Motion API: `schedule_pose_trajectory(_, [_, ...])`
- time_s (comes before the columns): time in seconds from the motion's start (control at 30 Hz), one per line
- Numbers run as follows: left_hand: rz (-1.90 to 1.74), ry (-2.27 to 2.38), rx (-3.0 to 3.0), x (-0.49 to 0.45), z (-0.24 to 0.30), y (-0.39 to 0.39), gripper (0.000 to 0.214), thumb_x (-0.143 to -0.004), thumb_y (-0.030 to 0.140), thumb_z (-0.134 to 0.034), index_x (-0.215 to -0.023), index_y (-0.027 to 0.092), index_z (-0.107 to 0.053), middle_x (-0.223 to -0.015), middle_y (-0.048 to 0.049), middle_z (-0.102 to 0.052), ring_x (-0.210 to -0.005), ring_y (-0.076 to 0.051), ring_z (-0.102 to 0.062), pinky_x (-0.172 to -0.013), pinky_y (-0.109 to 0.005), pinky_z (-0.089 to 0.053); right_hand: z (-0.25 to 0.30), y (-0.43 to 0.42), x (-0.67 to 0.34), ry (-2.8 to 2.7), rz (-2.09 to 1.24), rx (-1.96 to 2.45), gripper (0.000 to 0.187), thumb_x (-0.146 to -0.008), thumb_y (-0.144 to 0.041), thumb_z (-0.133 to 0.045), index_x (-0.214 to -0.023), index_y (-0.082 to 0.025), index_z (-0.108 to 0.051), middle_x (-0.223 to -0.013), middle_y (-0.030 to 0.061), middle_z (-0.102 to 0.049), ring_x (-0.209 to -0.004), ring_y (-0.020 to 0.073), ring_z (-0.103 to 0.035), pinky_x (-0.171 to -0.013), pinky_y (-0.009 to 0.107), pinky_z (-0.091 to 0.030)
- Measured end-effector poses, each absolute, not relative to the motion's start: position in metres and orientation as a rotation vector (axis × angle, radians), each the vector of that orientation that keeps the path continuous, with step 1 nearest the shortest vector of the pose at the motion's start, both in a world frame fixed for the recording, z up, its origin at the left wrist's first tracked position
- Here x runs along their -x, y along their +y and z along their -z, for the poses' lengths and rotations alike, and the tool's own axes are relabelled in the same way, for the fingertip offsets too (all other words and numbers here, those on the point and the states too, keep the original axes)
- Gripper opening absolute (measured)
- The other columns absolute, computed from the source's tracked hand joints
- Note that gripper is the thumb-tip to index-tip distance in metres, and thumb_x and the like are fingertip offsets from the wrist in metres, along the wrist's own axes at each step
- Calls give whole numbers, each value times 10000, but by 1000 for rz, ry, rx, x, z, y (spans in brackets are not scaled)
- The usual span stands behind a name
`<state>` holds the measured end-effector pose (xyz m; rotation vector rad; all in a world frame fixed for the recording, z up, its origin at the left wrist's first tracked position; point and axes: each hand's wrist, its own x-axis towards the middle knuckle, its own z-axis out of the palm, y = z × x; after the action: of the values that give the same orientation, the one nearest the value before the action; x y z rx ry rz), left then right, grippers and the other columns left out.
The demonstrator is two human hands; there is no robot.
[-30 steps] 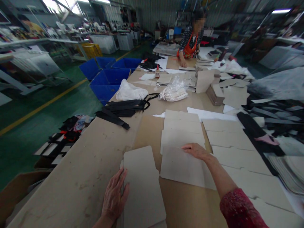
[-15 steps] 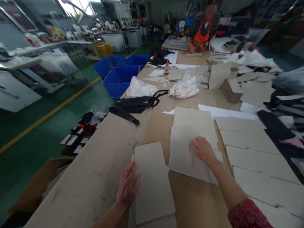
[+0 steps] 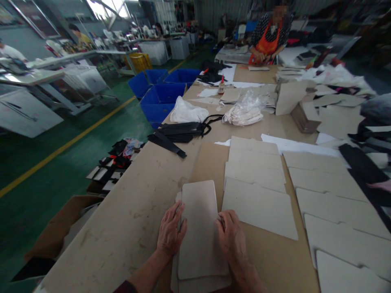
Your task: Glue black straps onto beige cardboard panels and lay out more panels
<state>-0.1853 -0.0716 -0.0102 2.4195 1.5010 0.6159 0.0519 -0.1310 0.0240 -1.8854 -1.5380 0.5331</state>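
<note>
"One cardboard stack lay near centre; what changed?"

"The right hand came from the cardboard sheets to the stack's right edge, so work centred there. The left hand rested unclenched opposite; whether the right gripped, I couldn't tell."

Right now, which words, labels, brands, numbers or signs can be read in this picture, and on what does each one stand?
No text can be read anywhere in the picture.
Red-capped bottle: any label is too small to read.
Orange apron: too blurred to make out any lettering.
Top cardboard panel between the left hand and right hand: no lettering shows.
</note>
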Motion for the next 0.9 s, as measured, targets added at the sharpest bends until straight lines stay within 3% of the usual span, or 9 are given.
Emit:
schedule_pose_trajectory(0.1, [-624,1504,-2424,185,11,-71,555,-906,212,-493,-1447,251,-372,-1482,-115,-427,-1318,-278,-446,-1076,-509,-414,-23,-133,-46,-1471,-534,1844,162,-949,-246,-433,-899,-260,-587,-883,74,-608,-825,228,-580,-749,356,-494])
schedule_pose_trajectory(0.23, [-631,1497,-2442,185,11,-71,555,-908,200,-484,-1450,229,-368,-1467,-133,-439,-1317,-279,-444,-1069,-496,-420,-14,-139,-40,-1501,-414,1856,252,-971,-232,-403,-1157,-205,-571,-993,102,-637,-924,233,-590,-821,377,-506])
schedule_pose_trajectory(0.33, [-626,1494,-2456,185,11,-70,566,-908,198,-481,-1458,229,-355,-1473,-132,-434,-1326,-279,-435,-1074,-495,-414,-7,-144,-39,-1586,-323,1921,300,-969,-216,-405,-1229,-167,-546,-1066,135,-633,-998,259,-577,-875,411,-500])
schedule_pose_trajectory(0.57, [-621,1496,-2443,185,11,-70,554,-905,211,-484,-1449,227,-375,-1473,-128,-438,-1325,-278,-438,-1078,-493,-407,-4,-150,-41,-1496,-376,1969,281,-931,-211,-467,-1195,-183,-558,-1119,138,-599,-1056,271,-561,-901,405,-500])
schedule_pose_trajectory(0.73, [-618,1492,-2407,186,11,-70,529,-916,237,-481,-1438,236,-399,-1487,-113,-425,-1341,-274,-421,-1093,-478,-392,-15,-145,-30,-1266,-517,1851,123,-879,-203,-520,-972,-217,-599,-944,76,-634,-903,222,-588,-813,340,-493])
schedule_pose_trajectory(0.9, [-589,1495,-2396,189,13,-70,520,-936,294,-465,-1446,239,-379,-1484,-122,-425,-1333,-284,-429,-1095,-499,-383,-20,-136,-28,-1030,-882,1769,142,-851,-261,-527,-937,-207,-627,-830,32,-665,-757,184,-593,-717,285,-463])
